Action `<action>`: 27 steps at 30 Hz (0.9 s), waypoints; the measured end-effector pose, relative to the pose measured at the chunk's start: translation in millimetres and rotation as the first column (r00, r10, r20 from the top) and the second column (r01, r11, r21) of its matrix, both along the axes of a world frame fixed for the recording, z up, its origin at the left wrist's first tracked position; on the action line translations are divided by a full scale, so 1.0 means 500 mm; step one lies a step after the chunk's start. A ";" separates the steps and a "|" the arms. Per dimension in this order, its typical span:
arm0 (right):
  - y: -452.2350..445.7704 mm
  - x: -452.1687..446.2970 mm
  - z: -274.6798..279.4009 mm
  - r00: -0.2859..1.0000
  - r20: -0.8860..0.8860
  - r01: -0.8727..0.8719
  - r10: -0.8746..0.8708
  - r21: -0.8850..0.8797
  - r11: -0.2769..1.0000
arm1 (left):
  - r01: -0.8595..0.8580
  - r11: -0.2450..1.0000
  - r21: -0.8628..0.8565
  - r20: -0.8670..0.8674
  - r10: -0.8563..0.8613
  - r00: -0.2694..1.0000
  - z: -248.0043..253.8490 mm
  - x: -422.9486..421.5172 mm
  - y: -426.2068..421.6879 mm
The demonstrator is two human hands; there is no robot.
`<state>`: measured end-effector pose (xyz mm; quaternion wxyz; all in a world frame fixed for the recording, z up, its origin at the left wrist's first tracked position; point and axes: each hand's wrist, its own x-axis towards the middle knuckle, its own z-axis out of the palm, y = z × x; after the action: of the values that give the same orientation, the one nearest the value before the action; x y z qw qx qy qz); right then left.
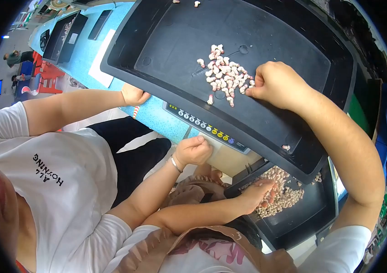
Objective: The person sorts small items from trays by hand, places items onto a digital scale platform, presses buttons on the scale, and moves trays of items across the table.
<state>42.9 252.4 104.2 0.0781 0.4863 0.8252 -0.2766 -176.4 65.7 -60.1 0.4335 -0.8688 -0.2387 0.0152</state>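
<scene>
My right hand (280, 85) reaches into the upper black tray (179, 43), thumb and forefinger pinched around a small knobbly piece (251, 83) at the edge of a loose cluster. The white pieces with pinkish-red ends (223, 75) lie spread on the tray floor, a few apart from the rest. Lower down, my left hand (258, 196) is in a second black tray (307, 218), its fingers curled among a heap of similar small pieces (284, 200). Part of that tray is covered by the upper one.
A scale with a button panel (204, 125) sits beneath the upper tray. At left, a co-worker in a white shirt (66, 177) holds one closed hand (194, 150) near the panel, the other (134, 94) by the tray edge. Another black bin (63, 38) stands on the blue table (79, 68).
</scene>
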 end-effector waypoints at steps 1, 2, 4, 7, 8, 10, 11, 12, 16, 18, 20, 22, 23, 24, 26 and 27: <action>0.004 0.004 0.000 1.000 -0.002 -0.002 0.002 -0.001 1.000 | -0.001 1.000 0.000 0.000 0.001 1.000 0.003 -0.002 0.001; 0.009 0.008 0.004 0.997 0.049 -0.056 0.057 -0.016 0.998 | 0.009 1.000 0.005 -0.007 -0.009 1.000 0.004 0.000 0.002; 0.021 0.016 0.018 0.985 0.095 -0.140 0.143 -0.033 0.990 | 0.014 1.000 0.004 -0.008 -0.014 1.000 0.007 0.005 0.005; 0.070 0.006 0.032 0.957 -0.185 0.160 -0.224 -0.306 0.938 | 0.018 1.000 0.000 -0.002 -0.018 1.000 0.002 0.016 0.000; 0.067 0.000 0.028 0.900 -0.312 0.248 -0.305 -0.210 0.946 | 0.011 1.000 -0.004 0.005 -0.011 1.000 0.004 0.017 -0.003; 0.074 -0.006 0.008 0.865 -0.431 0.247 -0.256 -0.078 0.966 | -0.001 1.000 -0.004 0.009 0.002 1.000 0.009 0.019 -0.005; 0.073 0.003 -0.010 0.927 -0.357 0.126 -0.116 0.005 0.992 | -0.004 1.000 -0.005 0.016 0.004 1.000 0.010 0.020 -0.006; 0.062 0.008 -0.018 0.935 -0.356 0.008 0.001 0.023 1.000 | -0.009 1.000 -0.002 0.018 0.009 1.000 0.012 0.017 -0.003; 0.005 0.001 -0.005 0.970 -0.147 -0.179 0.194 0.105 0.978 | -0.015 1.000 0.003 0.006 0.015 1.000 -0.005 0.005 -0.003; 0.004 0.001 -0.006 0.970 -0.114 -0.193 0.212 0.161 0.968 | -0.021 0.999 0.025 -0.012 0.022 1.000 -0.021 -0.008 -0.003; 0.010 0.006 0.002 0.977 -0.030 -0.208 0.212 0.102 0.973 | -0.021 0.999 0.032 0.000 0.021 1.000 -0.028 -0.008 -0.007; 0.040 0.010 0.007 0.981 -0.083 -0.176 0.176 0.008 0.984 | -0.017 1.000 0.023 0.036 0.016 0.999 -0.016 -0.005 -0.003; 0.056 0.010 0.005 0.983 -0.137 -0.130 0.125 -0.031 0.991 | -0.007 1.000 0.016 0.041 0.006 0.999 -0.013 -0.002 -0.003; 0.067 0.002 0.022 0.955 -0.284 0.030 -0.092 -0.217 0.976 | -0.004 1.000 0.019 0.049 0.003 0.999 -0.012 0.001 -0.003; 0.072 -0.016 0.013 0.753 -0.578 0.257 -0.314 -0.182 0.949 | 0.000 1.000 0.014 0.060 -0.001 0.998 -0.009 0.002 0.001; 0.068 -0.031 0.010 0.595 -0.706 0.404 -0.384 -0.150 0.902 | 0.006 1.000 0.014 0.066 -0.007 0.998 -0.008 0.001 0.002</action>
<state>27.2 286.3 109.5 -0.3213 0.5086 0.6638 -0.4442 -175.8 66.9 -64.0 0.4316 -0.8665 -0.2503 -0.0168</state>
